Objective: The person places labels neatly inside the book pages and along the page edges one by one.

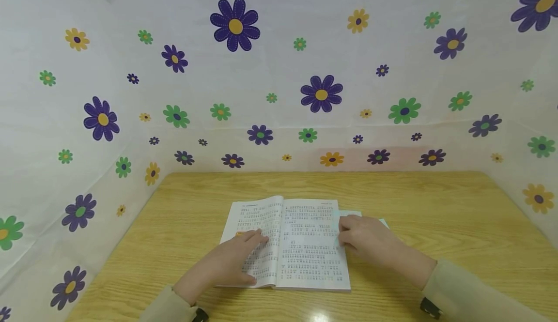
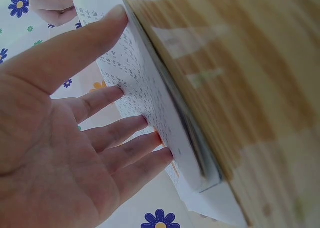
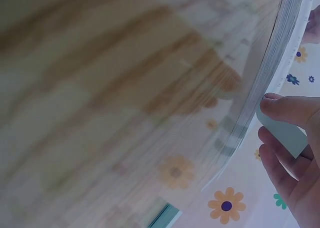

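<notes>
An open book (image 1: pixel 311 266) with printed pages lies on the table. My left hand (image 1: pixel 231 263) rests on its left page, fingers spread and fairly straight; the left wrist view shows the fingertips and thumb touching the paper. At the right page's outer edge, my right hand (image 1: pixel 370 239) pinches a pale green slip of paper (image 3: pixel 282 130) between thumb and fingers. Part of that slip overlaps the page margin, and part is hidden by the hand. Behind the right hand, a small teal stack (image 3: pixel 165 217) lies on the table, mostly covered in the head view.
The wood-grain table (image 1: pixel 187 201) extends around the book and reflects light near its front edge. White cloth (image 1: pixel 270 65) printed with flowers hangs at the back and both sides. A small orange mark (image 1: pixel 240 233) shows on the left page.
</notes>
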`<action>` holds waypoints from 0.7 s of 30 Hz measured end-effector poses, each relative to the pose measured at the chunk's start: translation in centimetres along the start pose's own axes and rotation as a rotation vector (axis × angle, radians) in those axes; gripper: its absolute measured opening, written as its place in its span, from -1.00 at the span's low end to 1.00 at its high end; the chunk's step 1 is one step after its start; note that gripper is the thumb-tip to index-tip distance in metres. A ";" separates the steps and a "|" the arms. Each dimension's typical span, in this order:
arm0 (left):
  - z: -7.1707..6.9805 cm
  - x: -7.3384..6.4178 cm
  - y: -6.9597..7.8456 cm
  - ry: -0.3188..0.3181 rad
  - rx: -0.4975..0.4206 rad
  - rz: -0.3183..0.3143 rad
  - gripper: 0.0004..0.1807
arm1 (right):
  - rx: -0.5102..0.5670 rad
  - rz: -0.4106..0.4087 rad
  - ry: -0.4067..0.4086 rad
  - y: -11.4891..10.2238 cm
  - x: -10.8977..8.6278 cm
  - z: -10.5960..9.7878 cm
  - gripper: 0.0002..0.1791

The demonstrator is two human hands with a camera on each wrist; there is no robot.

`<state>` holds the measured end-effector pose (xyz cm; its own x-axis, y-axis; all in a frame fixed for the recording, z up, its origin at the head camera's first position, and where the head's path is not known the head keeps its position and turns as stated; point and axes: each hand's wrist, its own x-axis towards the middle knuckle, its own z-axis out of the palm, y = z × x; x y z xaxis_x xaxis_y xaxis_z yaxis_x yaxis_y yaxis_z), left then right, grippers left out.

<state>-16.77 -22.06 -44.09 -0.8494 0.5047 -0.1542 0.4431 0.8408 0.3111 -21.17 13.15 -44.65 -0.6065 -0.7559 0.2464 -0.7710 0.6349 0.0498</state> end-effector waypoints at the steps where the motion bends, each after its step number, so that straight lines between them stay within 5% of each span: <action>1: 0.0 0.0 0.0 -0.001 -0.002 0.000 -0.01 | 0.001 0.006 -0.004 0.0 0.0 0.1 -0.95; 21: 0.1 0.2 -0.1 -0.007 -0.012 -0.011 0.00 | 0.062 0.005 -0.050 0.7 -0.4 0.3 -0.89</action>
<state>-16.91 -22.00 -44.22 -0.8523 0.4967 -0.1639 0.4301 0.8439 0.3208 -21.57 13.86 -45.01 -0.6178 -0.7610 0.1982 -0.7778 0.6283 -0.0121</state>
